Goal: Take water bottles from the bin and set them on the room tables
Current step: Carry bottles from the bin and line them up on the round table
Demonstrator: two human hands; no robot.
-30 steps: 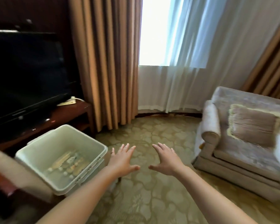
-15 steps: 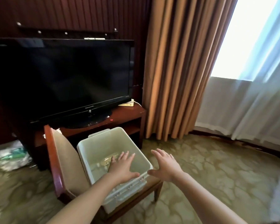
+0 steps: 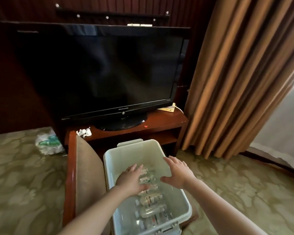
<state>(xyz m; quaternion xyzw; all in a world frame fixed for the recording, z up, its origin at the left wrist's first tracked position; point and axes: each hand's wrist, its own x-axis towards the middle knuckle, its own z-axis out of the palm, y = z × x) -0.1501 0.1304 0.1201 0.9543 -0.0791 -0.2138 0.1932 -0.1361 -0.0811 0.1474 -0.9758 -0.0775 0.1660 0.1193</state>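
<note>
Plastic bottles (image 3: 150, 199) are lying on their sides along the floor of the bin (image 3: 136, 150), several of them, none lifted out. Both hands are hovering over them. The left hand (image 3: 131, 179) is spreading flat and wide right above the row, and whether it is touching a bottle I cannot tell. The right hand (image 3: 177, 172) is reaching in beside it, fingers straight and splayed, holding nothing. The bin is sitting on the seat of a chair (image 3: 87, 167). Beyond it the stand (image 3: 161, 122) is carrying a TV (image 3: 109, 73), a crumpled wrapper (image 3: 84, 132) and a card (image 3: 167, 109), and no bottle is showing on its top. Judging by this, the task is only beginning: the first grasp is pending and every carry and placement is waiting, with any other tables lying out of view
</note>
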